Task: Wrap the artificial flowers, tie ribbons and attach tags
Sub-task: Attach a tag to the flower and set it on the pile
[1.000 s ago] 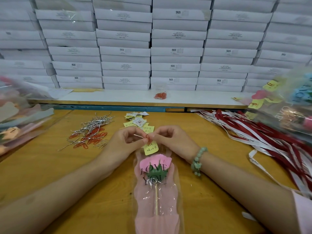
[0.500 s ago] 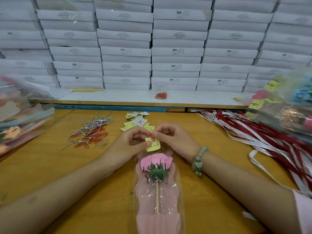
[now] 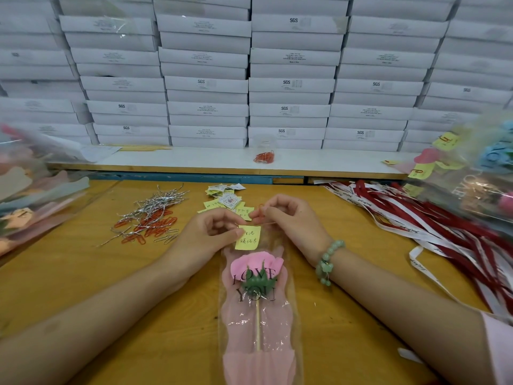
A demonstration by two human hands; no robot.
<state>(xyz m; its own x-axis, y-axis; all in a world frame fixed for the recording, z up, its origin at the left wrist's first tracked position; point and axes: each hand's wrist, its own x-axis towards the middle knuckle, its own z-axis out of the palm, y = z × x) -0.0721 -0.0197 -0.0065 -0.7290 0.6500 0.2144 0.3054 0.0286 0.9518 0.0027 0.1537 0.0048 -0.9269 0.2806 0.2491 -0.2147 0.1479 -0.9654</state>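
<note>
Wrapped artificial flower [image 3: 256,287]: pink bloom, green calyx and pale stick, in a clear sleeve printed "LOVE YOU" with pink paper lining. It lies flat on the surface [image 3: 83,273] at 6 o'clock, bloom end toward 12, with the stem end running off the lower edge of view.

Yellow tag [image 3: 248,237]: handwritten. It lies on the sleeve's top end just above the bloom, at the centre of view.

Left hand [image 3: 205,234]: enters from 8 o'clock. The fingers are curled, with thumb and forefinger pinching the yellow tag at its upper left corner.

Right hand [image 3: 288,218]: enters from 4 o'clock. The fingers are curled, their tips pinching a small red paper clip [image 3: 259,211] just above the tag's upper right corner. Whether clip and tag touch cannot be told. A green bead bracelet [image 3: 327,259] is on the wrist.

Loose tags [image 3: 226,200]: small pile, yellow and white, at 12 o'clock, just beyond the hands.

Clips and twist ties [image 3: 150,218]: red and silver, mixed heap at 10 o'clock.

Ribbons [image 3: 416,218]: red and white, spread at 3 o'clock to the right edge.

Finished bouquets [image 3: 483,176]: clear-wrapped, yellow tags clipped on, at 2 o'clock, blurred.

Coloured sleeves [image 3: 33,195]: stack at 9 o'clock, blurred.

Shelf [image 3: 194,159]: white, at 12 o'clock, bearing a clear cup [image 3: 265,154] with red clips in it.

White boxes [image 3: 206,84]: stacked in columns behind the shelf, some marked "SGS".
</note>
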